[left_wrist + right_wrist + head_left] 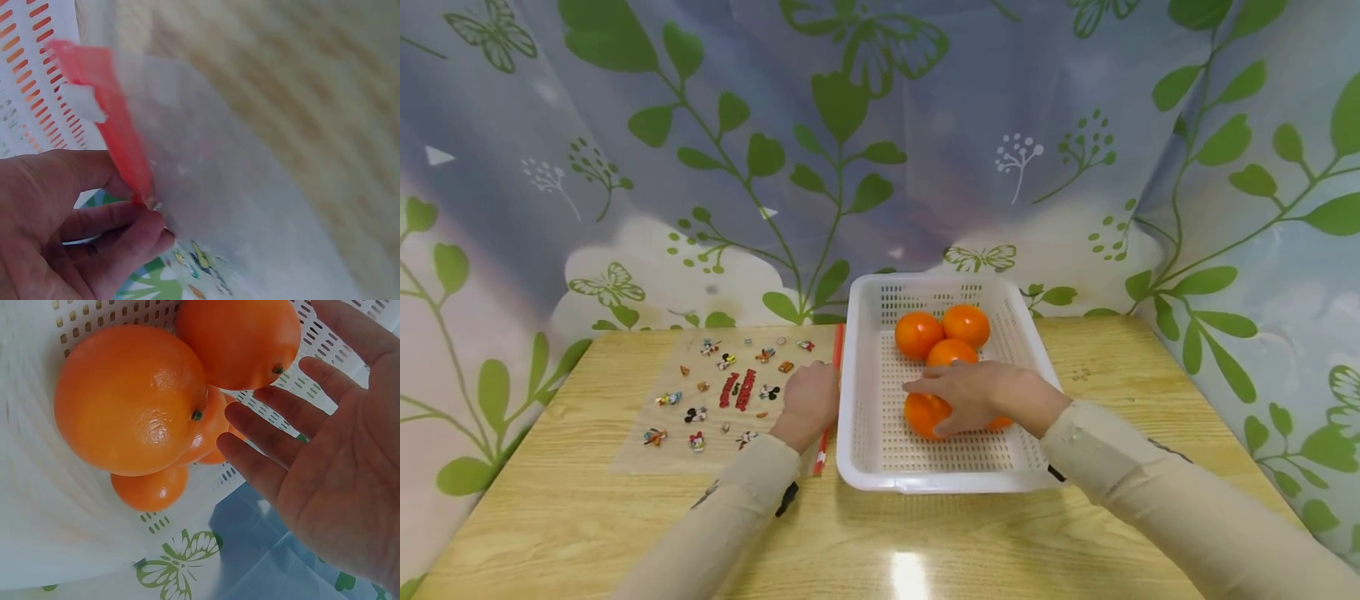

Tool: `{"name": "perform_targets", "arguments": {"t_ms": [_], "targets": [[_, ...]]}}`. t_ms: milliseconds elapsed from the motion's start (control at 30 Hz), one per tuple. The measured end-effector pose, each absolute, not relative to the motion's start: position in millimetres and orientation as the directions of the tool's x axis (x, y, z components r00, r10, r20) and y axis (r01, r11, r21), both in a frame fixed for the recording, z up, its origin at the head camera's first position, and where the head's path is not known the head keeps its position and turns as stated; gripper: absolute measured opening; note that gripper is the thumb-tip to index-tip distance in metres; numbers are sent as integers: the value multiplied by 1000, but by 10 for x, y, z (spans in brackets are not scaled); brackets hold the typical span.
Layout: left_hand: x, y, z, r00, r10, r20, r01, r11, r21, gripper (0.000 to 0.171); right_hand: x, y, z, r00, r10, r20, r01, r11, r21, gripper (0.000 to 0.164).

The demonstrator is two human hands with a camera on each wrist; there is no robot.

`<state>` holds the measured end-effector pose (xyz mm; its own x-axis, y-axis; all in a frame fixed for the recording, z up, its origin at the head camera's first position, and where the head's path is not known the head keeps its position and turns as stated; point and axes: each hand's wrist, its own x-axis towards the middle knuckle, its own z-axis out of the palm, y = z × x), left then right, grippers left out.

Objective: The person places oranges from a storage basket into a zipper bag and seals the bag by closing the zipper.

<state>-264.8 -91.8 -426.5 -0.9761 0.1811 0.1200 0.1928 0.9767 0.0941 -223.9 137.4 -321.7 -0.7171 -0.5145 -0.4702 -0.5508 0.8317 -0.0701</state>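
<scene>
My left hand pinches the red strip along the edge of a clear plastic zip bag printed with small cartoon figures. In the left wrist view, the bag's edge is lifted, with a white slider near one end of the strip. Inside a white plastic basket lie several oranges. Over the nearer ones reaches my right hand. The right wrist view shows its fingers spread and nearly straight beside an orange; whether they touch it I cannot tell. The hand partly hides the nearest fruit in the head view.
The bag and basket sit side by side on a light wooden table. Behind the table hangs a curtain with green leaves and butterflies. The basket's far rim stands close to the curtain.
</scene>
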Motion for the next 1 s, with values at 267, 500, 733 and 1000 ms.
{"name": "perform_targets", "arguments": {"t_ms": [267,500,733,1000], "targets": [[-2719,-854,-4233,-987,158,14,159,986,44,21,-2235,1379,-3223,-720,-517,-462,-544,835,-88,65],[-2796,-978,-4264,-991,131,-19,128,985,119,27,-2229,1405,-3208,-724,-516,-458,-546,834,-77,65],[-2811,-1140,-4278,-988,126,-85,96,949,299,26,-2212,1408,-3178,-727,-530,-436,-554,828,-81,64],[-2718,-1365,-4061,-992,127,15,121,887,446,32,-2229,1417,-3115,-722,-564,-401,-572,812,-112,65]]}}
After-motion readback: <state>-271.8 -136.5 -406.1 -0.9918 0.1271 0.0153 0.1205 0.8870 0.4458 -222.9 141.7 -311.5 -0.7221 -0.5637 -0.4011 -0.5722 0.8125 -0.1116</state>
